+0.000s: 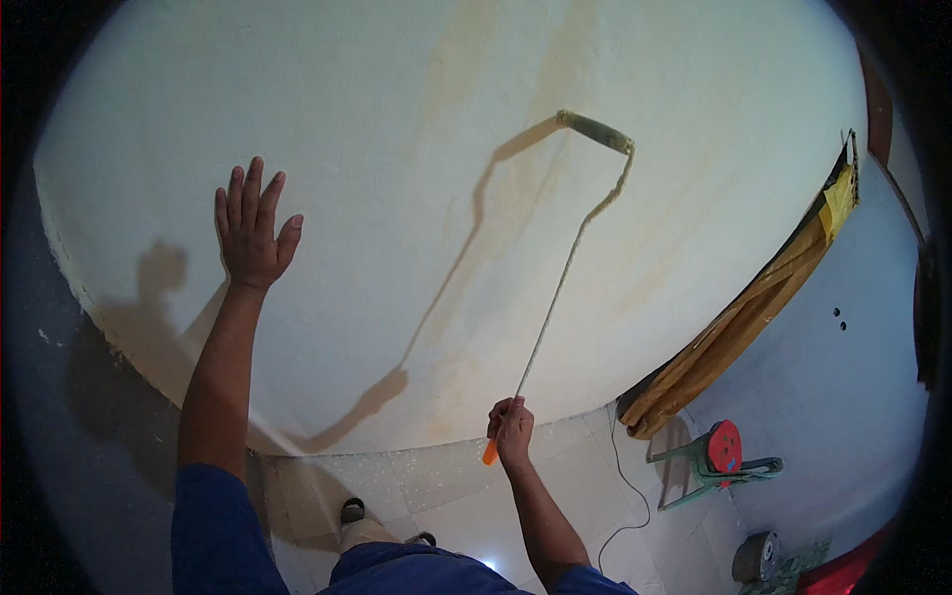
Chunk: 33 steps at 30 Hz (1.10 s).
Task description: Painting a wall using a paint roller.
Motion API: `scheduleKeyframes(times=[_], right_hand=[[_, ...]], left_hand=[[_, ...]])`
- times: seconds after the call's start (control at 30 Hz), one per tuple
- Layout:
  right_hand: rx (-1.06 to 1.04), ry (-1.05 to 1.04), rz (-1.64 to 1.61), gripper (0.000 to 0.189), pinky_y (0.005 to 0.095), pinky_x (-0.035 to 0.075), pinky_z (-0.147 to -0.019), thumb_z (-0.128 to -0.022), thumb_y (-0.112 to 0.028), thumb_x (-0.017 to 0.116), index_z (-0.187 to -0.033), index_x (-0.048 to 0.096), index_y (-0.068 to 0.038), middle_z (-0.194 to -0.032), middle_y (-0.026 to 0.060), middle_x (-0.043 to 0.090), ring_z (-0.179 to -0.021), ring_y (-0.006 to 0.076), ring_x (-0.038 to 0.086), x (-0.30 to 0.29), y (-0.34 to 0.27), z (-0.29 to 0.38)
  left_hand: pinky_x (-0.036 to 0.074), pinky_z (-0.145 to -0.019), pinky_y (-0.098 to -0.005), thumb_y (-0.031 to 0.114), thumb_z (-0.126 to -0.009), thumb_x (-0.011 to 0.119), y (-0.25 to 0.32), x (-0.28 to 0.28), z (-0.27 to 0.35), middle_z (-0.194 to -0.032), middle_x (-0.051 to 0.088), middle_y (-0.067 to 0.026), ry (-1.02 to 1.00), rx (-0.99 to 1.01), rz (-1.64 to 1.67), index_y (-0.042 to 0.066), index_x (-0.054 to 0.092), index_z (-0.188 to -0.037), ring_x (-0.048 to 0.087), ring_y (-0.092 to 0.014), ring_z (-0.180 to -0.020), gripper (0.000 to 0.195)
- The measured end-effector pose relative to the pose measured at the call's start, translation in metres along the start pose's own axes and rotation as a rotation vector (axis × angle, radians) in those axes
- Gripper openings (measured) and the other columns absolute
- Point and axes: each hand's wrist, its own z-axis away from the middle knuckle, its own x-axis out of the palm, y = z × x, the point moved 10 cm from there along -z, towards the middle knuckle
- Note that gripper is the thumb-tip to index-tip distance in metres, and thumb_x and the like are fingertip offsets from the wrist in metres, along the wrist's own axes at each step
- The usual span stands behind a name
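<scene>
A long-framed paint roller [595, 132] is in my right hand [513, 428], which grips it low, by the orange handle [490, 451]. Its thin wire frame, crusted with paint, slants up and right to the dark, paint-stained roller sleeve. The sleeve is over the pale wall [357, 223]; whether it touches the surface I cannot tell. My left hand [255, 234] is raised at the left, fingers spread, holding nothing. It is in front of the wall and seems to rest on it. Yellowish streaks run down the wall around the roller's shadow.
A brown curtain [744, 312] hangs along the wall's right edge. On the tiled floor [461, 506], a dark cable [632, 487] runs near a green chair [692, 465] with a red piece on it. A dark round object [755, 556] lies lower right. A blue-grey wall [818, 387] borders the right.
</scene>
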Motion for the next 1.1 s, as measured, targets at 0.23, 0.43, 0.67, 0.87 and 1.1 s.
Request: scheduleKeyframes(times=[0.23,0.43,0.67,0.87,1.1], right_hand=[[0.171,-0.05,-0.025,0.054,0.0242,0.037,-0.04,-0.098,-0.046,0.031,-0.069,0.05,-0.004,-0.054,0.0022,0.045,-0.043,0.0099,0.044,-0.004,0.07,0.043],[0.254,-0.058,-0.032,0.061,0.0255,0.035,-0.037,-0.096,-0.054,0.03,-0.067,0.049,-0.004,-0.049,0.003,0.043,-0.038,0.012,0.042,-0.011,0.1,0.086],[0.2,0.006,-0.049,0.05,0.0238,0.036,-0.04,-0.099,-0.041,0.036,-0.07,0.051,-0.002,-0.056,0.0025,0.046,-0.043,0.0091,0.043,-0.03,0.086,0.088],[0.075,0.002,-0.075,0.05,0.0236,0.036,-0.04,-0.099,-0.04,0.035,-0.07,0.05,-0.002,-0.056,0.0026,0.046,-0.043,0.0093,0.043,-0.012,0.039,0.055],[0.024,-0.025,-0.039,0.06,0.0243,0.034,-0.036,-0.096,-0.052,0.03,-0.066,0.049,-0.004,-0.052,0.0042,0.046,-0.038,0.0115,0.044,0.011,0.0,0.02]], left_hand=[[0.016,-0.11,-0.0471,0.038,-0.089,0.049,0.0,0.002,-0.003,-0.147,0.031,-0.0075,0.001,0.001,0.002,0.018,0.04,-0.137,0.026,-0.027,-0.137,0.052],[0.016,-0.11,-0.0477,0.038,-0.09,0.048,-0.001,0.004,-0.004,-0.147,0.032,-0.0077,-0.008,-0.002,-0.002,0.017,0.04,-0.137,0.026,-0.028,-0.137,0.052],[0.016,-0.11,-0.0482,0.038,-0.09,0.048,0.002,0.0,-0.002,-0.146,0.033,-0.0086,-0.002,-0.002,0.001,0.016,0.041,-0.136,0.027,-0.029,-0.136,0.052],[0.017,-0.11,-0.0484,0.037,-0.089,0.049,0.001,0.004,-0.003,-0.146,0.033,-0.009,-0.011,-0.002,-0.002,0.016,0.041,-0.136,0.027,-0.029,-0.136,0.052],[0.017,-0.109,-0.0492,0.037,-0.089,0.049,-0.002,0.001,-0.002,-0.147,0.032,-0.0098,-0.026,0.002,-0.007,0.015,0.041,-0.136,0.025,-0.029,-0.137,0.053]])
